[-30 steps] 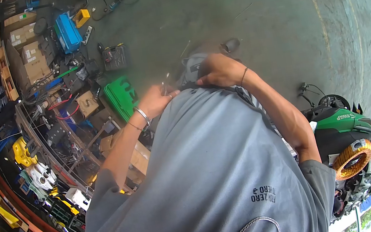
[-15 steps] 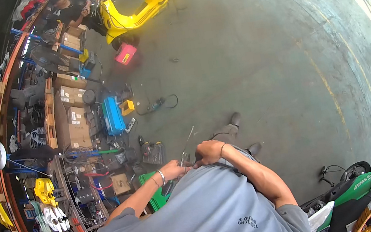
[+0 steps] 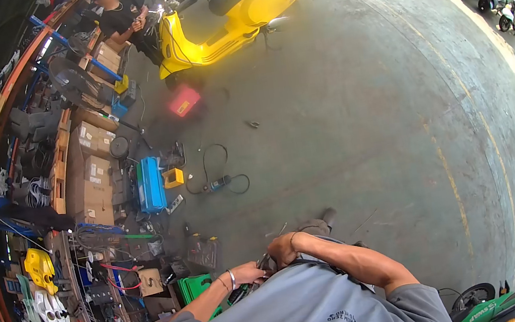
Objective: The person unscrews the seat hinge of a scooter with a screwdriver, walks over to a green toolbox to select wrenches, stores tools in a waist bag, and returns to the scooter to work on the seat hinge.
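At the front of the grey shirt (image 3: 273, 320), a slim metallic piece (image 3: 263, 261) is held by the left hand (image 3: 245, 273), whose fingers are closed about its near end. Its long axis is slanted: the far end is pointed forward, away from the body and slightly toward the right hand (image 3: 282, 250). Its outline is blurred, and its exact shape cannot be told. The right hand is set just beside it, close to the waist, with the back of the hand turned up and the fingers bent downward; whether anything is gripped there cannot be told, since the fingertips are hidden. A silver bracelet (image 3: 232, 279) is worn on the left wrist. Beside the left forearm, a green case (image 3: 194, 288) is seen, partly covered by it, and a dark case (image 3: 203, 251) is placed farther forward on the floor (image 3: 345, 129).
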A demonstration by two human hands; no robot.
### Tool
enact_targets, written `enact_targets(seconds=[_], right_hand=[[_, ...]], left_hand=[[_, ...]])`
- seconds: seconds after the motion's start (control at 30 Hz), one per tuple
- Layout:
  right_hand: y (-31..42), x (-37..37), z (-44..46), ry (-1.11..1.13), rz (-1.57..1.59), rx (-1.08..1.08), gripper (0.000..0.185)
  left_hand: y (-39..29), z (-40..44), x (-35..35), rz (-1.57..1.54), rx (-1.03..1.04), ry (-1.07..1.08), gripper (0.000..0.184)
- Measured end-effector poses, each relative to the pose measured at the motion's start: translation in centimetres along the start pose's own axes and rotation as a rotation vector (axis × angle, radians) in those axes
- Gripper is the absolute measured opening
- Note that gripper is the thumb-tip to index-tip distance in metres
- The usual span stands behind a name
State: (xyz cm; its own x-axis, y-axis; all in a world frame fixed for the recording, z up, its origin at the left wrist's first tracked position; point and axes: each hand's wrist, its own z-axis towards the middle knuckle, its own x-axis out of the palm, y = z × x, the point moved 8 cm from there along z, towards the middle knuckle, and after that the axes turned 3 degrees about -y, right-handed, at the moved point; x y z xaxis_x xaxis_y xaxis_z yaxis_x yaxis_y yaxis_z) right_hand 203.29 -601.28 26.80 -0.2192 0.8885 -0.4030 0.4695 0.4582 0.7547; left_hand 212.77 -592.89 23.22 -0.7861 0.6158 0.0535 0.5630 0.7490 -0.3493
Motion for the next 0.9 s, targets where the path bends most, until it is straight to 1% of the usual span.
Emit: enact_targets(seconds=[0.03,0.07,0.1,0.17,0.2,0.23,0.3,0.37,0.43,0.5,0.53,0.6,0.67,0.7,0.73,0.77,0.83,0.87,0.9], right_hand=[[-0.4,0.4,0.8,0.056,0.064,0.018,0.041],[-0.5,0.3,1.2,0.086,0.040,0.007,0.042],[-0.9,0.4,1.4,0.098,0.029,0.004,0.042],[-0.6,-0.6,1.2,0.107,0.040,-0.069,0.044],[-0.6,-0.9,0.9,0.116,0.055,-0.088,0.044],[-0.9,-1.1,1.0,0.126,0.041,-0.093,0.044],[-1.1,-1.3,1.4,0.092,-0.025,-0.165,0.047],[-1.1,-2.3,0.3,0.133,-0.040,-0.137,0.048],[-0.2,-3.7,-1.2,0.094,-0.006,-0.180,0.046],[-0.4,-4.6,-2.3,0.105,-0.003,-0.203,0.045],[-1.0,-4.4,-2.4,0.095,0.045,-0.204,0.043],[-2.4,-3.7,-2.5,0.099,0.138,-0.211,0.041],[-3.3,-3.0,-3.0,0.134,0.129,-0.243,0.040],[-3.6,-2.7,-3.2,0.162,0.112,-0.270,0.040],[-3.3,-2.4,-3.7,0.211,0.025,-0.281,0.037],[-3.0,-2.6,-4.3,0.210,0.023,-0.281,0.037],[-3.0,-2.9,-5.4,0.256,-0.101,-0.176,0.044],[-3.1,-2.4,-5.1,0.254,-0.194,-0.254,0.046],[-3.2,-2.4,-5.5,0.247,-0.197,-0.255,0.046]], left_hand=[[0.8,0.2,-0.4,-0.010,-0.025,0.037,0.029],[-1.3,-1.4,0.7,-0.236,0.081,0.062,0.027],[-1.1,-1.1,0.4,-0.273,0.089,0.012,0.028],[-0.5,-0.8,0.2,-0.368,0.058,-0.065,0.026],[-0.4,-0.6,0.4,-0.382,0.063,-0.074,0.026],[-0.4,-0.3,0.8,-0.454,0.085,-0.081,0.021],[-0.1,0.5,1.1,-0.532,0.116,-0.098,0.018],[-1.6,0.3,1.5,-0.619,0.086,-0.100,0.013],[-2.0,0.2,1.6,-0.622,0.086,-0.114,0.014],[-0.4,2.3,2.0,-0.763,0.082,-0.104,0.015],[-0.7,2.5,2.0,-0.768,0.081,-0.113,0.015],[-1.4,2.7,3.4,-0.844,0.093,-0.033,0.017],[-2.0,3.2,4.2,-0.837,0.087,-0.039,0.017],[-2.4,3.5,4.5,-0.826,0.090,-0.043,0.019],[-3.6,3.2,5.0,-0.801,0.082,-0.071,0.020],[-4.0,3.4,5.5,-0.800,0.084,-0.072,0.020],[-4.7,3.6,5.8,-0.875,0.067,-0.107,0.020],[-5.2,3.6,6.0,-0.871,0.070,-0.111,0.020],[-5.9,3.4,6.1,-0.866,0.089,-0.097,0.018]])
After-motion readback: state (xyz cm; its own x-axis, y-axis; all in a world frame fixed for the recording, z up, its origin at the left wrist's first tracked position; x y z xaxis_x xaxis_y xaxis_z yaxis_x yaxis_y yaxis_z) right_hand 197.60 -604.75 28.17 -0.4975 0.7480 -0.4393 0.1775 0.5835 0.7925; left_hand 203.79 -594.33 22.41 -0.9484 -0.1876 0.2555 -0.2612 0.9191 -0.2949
